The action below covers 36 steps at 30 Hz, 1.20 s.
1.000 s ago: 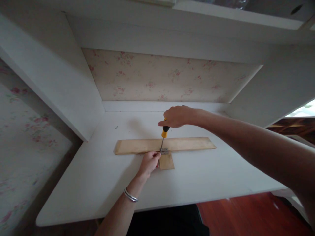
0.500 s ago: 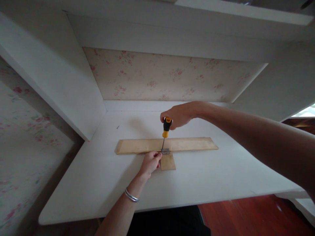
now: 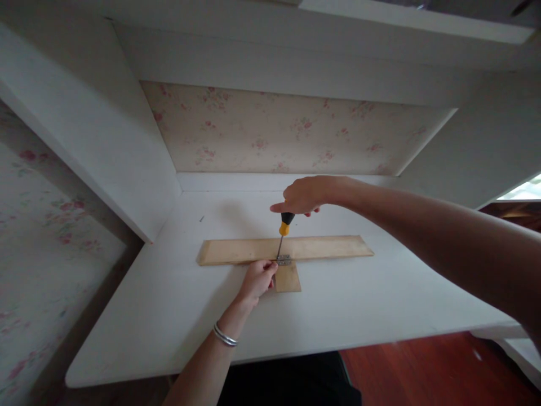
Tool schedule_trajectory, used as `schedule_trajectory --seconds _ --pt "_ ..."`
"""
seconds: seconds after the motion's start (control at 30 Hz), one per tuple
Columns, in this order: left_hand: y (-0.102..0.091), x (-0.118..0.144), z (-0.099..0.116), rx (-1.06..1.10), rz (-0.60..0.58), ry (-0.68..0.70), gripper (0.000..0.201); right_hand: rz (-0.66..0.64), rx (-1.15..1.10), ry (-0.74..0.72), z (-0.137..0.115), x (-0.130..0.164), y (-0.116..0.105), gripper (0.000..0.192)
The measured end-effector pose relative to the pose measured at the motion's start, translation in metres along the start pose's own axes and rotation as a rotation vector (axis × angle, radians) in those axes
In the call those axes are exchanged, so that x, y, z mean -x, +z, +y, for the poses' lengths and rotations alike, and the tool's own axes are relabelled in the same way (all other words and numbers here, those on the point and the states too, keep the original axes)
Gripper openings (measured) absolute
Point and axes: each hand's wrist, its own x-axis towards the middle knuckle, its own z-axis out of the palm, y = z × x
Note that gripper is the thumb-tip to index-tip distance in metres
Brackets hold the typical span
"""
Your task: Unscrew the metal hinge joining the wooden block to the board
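Observation:
A long wooden strip (image 3: 329, 247) lies across the white desk (image 3: 169, 304), with a small wooden piece (image 3: 288, 278) butted against its near edge. A small metal hinge (image 3: 284, 260) bridges the two. My right hand (image 3: 301, 196) grips the top of a yellow and black screwdriver (image 3: 284, 224), which stands almost upright with its tip on the hinge. My left hand (image 3: 256, 279) rests on the desk just left of the hinge, fingertips pinched at the screwdriver's tip. A silver bracelet circles my left wrist.
White side panels and a shelf overhang enclose the desk on the left, right and above. Floral wallpaper (image 3: 274, 129) covers the back. A tiny dark speck (image 3: 202, 219) lies at the back left. Red-brown floor (image 3: 422, 372) shows below the front edge.
My right hand has turned on the screwdriver handle, its fingers shifting between frames. The screwdriver tip stays on the hinge and my left hand has not moved.

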Motion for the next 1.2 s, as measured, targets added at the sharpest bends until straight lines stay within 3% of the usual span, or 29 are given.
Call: schedule_trajectory --seconds 0.13,0.2,0.37,0.47,0.53,0.73,0.83,0.9,1.07,1.17,1.2 --pt "-0.0004 -0.0005 -0.0011 0.004 -0.006 0.003 0.028 0.000 -0.013 -0.136 0.0039 -0.0025 0.0013 0.039" --pt "-0.0007 -0.0004 -0.0012 0.005 -0.010 0.002 0.028 0.014 -0.082 -0.170 0.0053 -0.0023 0.0021 0.058" --pt "-0.0012 -0.0003 -0.0015 0.001 -0.015 0.008 0.026 0.030 0.006 0.034 0.0010 -0.0005 0.0012 0.062" --pt "-0.0013 -0.0006 -0.0018 0.007 -0.022 0.004 0.026 -0.002 0.010 -0.076 0.0002 0.0019 -0.0003 0.042" --pt "-0.0014 -0.0008 -0.0015 0.001 -0.020 0.011 0.025 -0.017 -0.057 -0.152 0.0008 0.0032 -0.0009 0.047" --pt "-0.0019 -0.0003 0.0000 0.018 -0.030 -0.005 0.022 0.009 0.022 -0.001 -0.0006 0.0020 0.0000 0.058" --pt "-0.0019 0.0000 -0.0003 0.021 -0.037 -0.001 0.023 0.008 0.001 -0.090 0.0008 0.0020 0.0010 0.038" --pt "-0.0016 0.0003 -0.0002 0.022 -0.036 0.000 0.022 0.012 -0.050 -0.120 0.0019 0.0020 0.0014 0.047" --pt "-0.0009 0.0010 0.0008 0.015 -0.030 -0.014 0.021 0.038 0.045 0.029 0.0016 0.0000 0.0005 0.058" --pt "-0.0010 0.0013 0.0004 0.021 -0.032 -0.017 0.022 -0.004 -0.002 -0.063 0.0013 0.0019 0.0000 0.041" --pt "-0.0010 0.0013 0.0002 0.022 -0.031 -0.015 0.022 -0.013 -0.038 -0.091 0.0012 0.0029 0.0000 0.044"
